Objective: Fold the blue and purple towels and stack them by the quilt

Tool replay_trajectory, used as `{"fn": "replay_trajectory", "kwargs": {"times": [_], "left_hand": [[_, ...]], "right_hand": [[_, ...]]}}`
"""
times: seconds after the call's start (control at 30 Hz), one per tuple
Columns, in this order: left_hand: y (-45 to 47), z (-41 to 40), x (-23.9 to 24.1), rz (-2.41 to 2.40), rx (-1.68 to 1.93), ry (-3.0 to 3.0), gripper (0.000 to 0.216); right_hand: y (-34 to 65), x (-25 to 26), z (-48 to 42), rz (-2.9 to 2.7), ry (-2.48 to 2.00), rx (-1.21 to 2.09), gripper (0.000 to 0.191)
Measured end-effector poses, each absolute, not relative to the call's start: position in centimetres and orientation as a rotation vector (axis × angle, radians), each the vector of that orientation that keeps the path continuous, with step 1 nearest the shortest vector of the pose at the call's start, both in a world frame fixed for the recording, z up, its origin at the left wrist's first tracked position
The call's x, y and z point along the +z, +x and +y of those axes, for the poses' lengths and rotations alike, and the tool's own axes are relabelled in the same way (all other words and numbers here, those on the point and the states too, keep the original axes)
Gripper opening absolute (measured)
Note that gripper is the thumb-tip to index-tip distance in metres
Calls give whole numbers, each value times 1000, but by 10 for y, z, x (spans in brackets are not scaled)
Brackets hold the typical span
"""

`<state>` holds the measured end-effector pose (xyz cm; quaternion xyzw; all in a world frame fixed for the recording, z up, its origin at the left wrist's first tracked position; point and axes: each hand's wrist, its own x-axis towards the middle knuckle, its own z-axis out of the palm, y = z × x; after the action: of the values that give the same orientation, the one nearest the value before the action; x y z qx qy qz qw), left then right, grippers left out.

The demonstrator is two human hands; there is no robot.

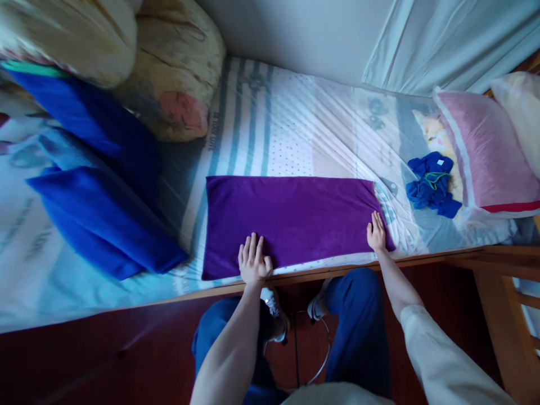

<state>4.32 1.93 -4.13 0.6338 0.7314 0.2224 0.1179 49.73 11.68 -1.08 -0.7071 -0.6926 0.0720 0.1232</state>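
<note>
A purple towel (291, 216) lies spread out flat on the bed, its long side running along the wooden bed edge. My left hand (254, 260) rests on its near edge, left of the middle, with fingers stretched out over the cloth. At the towel's right end, my right hand (377, 232) presses down with fingers extended and palm low. Small creases run in the cloth near the right hand. Neither hand is gripping anything.
Blue folded cloth (113, 219) lies at the left, below stuffed bags (177, 73). A crumpled blue garment (432, 183) sits near a pink pillow (489, 146) at right. The wooden bed rail (320, 273) runs along the front. A curtain (459, 45) hangs behind.
</note>
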Motion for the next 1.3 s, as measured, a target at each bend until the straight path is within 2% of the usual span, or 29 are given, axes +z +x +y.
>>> {"fn": "replay_trajectory", "kwargs": {"times": [0.23,0.33,0.5,0.6,0.93,1.07,1.3], "left_hand": [[43,20,-49,2115,876,1931,68],[43,20,-50,2108,882,1926,68],[44,20,-48,2111,866,1895,68],[45,20,-47,2113,841,1894,69],[50,23,-33,2137,778,1814,61],[78,35,-20,2137,848,1730,55],[126,92,-23,1394,931,1945,53]], "right_hand": [[479,-12,132,-1829,-2176,122,59],[406,-7,130,-1937,-2114,113,59],[254,-11,95,-2160,-1826,309,58],[213,-19,76,-2159,-1820,346,59],[209,-25,75,-2108,-1864,228,59],[211,-32,75,-2125,-1860,221,60],[219,-47,76,-2236,-1839,274,65]]}}
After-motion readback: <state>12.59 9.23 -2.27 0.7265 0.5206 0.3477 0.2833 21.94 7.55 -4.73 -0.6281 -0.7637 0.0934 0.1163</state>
